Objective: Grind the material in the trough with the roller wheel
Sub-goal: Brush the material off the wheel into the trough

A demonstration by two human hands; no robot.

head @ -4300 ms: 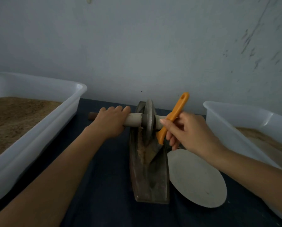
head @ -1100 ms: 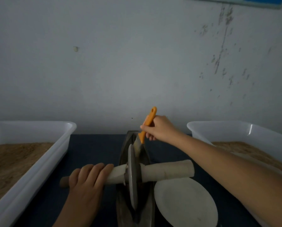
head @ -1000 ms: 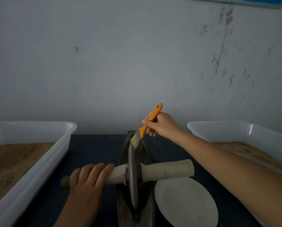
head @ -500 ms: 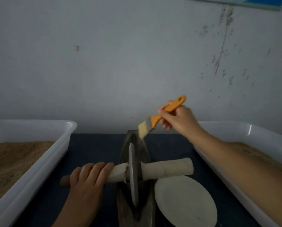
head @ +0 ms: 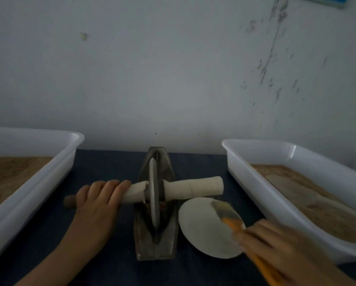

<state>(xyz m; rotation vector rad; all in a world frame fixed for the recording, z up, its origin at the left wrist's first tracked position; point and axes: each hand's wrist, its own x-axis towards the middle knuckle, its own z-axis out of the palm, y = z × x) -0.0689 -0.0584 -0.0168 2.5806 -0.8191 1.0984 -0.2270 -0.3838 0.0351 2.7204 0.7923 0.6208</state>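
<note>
fingers (head: 109, 187) wrap roller wheel's (head: 153, 193) left handle.

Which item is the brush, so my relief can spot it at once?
Start at the metal trough in the middle of the dark table. Just right of it lies a pale round plate. The brush is over that plate, blurred, gripped by the right hand; its orange handle is the only bright colour here.

1. Trough (head: 156, 240) between the hands; wheel (head: 153, 195) upright in it.
2. Plate (head: 202, 230) just left of right hand (head: 276, 246).
3. Left tray (head: 38, 180) beyond left hand (head: 98, 203); right tray (head: 255, 182) beyond right hand.
</note>
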